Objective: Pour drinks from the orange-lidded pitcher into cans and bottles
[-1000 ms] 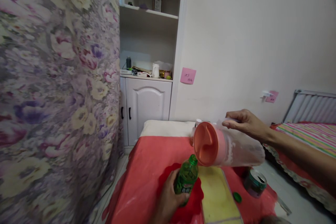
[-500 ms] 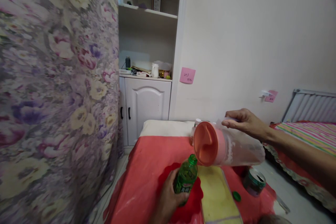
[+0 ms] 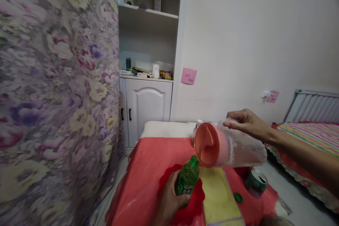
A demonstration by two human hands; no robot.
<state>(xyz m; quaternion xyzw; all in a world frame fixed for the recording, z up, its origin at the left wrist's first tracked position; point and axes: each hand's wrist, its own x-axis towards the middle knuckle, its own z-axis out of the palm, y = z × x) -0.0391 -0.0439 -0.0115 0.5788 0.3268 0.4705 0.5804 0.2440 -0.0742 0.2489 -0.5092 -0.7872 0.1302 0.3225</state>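
Note:
My left hand is wrapped round a green plastic bottle, which has no cap and leans slightly right above a red scalloped mat. My right hand grips the handle of a clear pitcher with an orange lid. The pitcher lies nearly horizontal in the air, its lid end facing left and close beside the bottle's mouth. Whether liquid is flowing between them I cannot tell. A green cap rests right of a yellow cloth.
An opened can stands at the table's right side. Behind the pitcher is a partly hidden bottle with a white cap. A floral curtain hangs at the left, a white cabinet stands behind, and a bed is at the right.

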